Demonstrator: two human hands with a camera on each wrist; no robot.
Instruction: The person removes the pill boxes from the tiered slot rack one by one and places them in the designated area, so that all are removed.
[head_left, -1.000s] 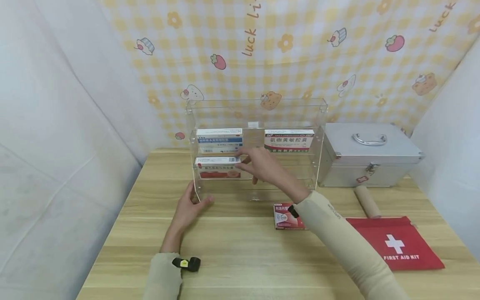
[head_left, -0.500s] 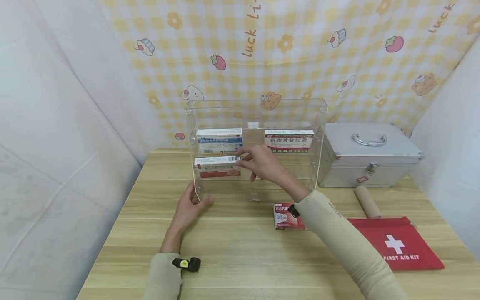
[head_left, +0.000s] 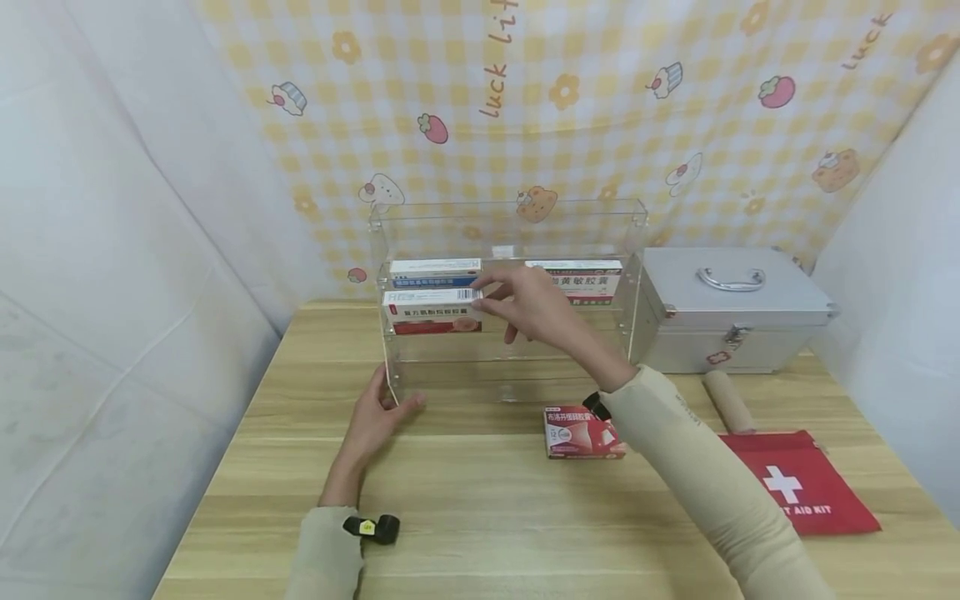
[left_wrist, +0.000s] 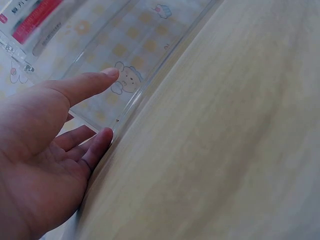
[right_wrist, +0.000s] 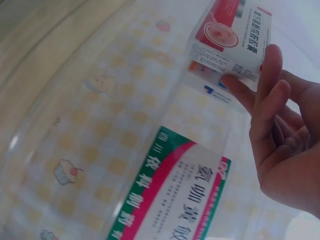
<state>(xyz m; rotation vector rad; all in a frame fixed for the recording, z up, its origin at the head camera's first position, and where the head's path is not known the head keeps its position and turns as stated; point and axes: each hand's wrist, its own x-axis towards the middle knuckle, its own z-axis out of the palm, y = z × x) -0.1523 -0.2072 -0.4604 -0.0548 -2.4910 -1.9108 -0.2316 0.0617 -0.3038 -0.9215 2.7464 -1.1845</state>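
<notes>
A clear acrylic rack point(head_left: 450, 379) with stepped shelves stands at the back of the table. My left hand point(head_left: 375, 417) holds its lower left corner, thumb in front and fingers around the side edge, as the left wrist view also shows. My right hand point(head_left: 528, 304) pinches the right end of a white-and-red medicine box point(head_left: 435, 312). The box is level, raised above the lower shelf, and partly covers a blue-and-white medicine box point(head_left: 435, 268) behind it. A medicine box with a green and red band point(right_wrist: 172, 192) sits on the right of that upper shelf.
On the table before the rack lies a red medicine box point(head_left: 581, 433). At the right are a silver metal case point(head_left: 738, 308), a beige roll point(head_left: 729, 402) and a red first aid pouch point(head_left: 817, 492). A checked cloth point(head_left: 570, 158) hangs behind.
My right hand has raised the white-and-red box from the lower shelf, so it now covers part of the blue-and-white one. The left hand keeps its place.
</notes>
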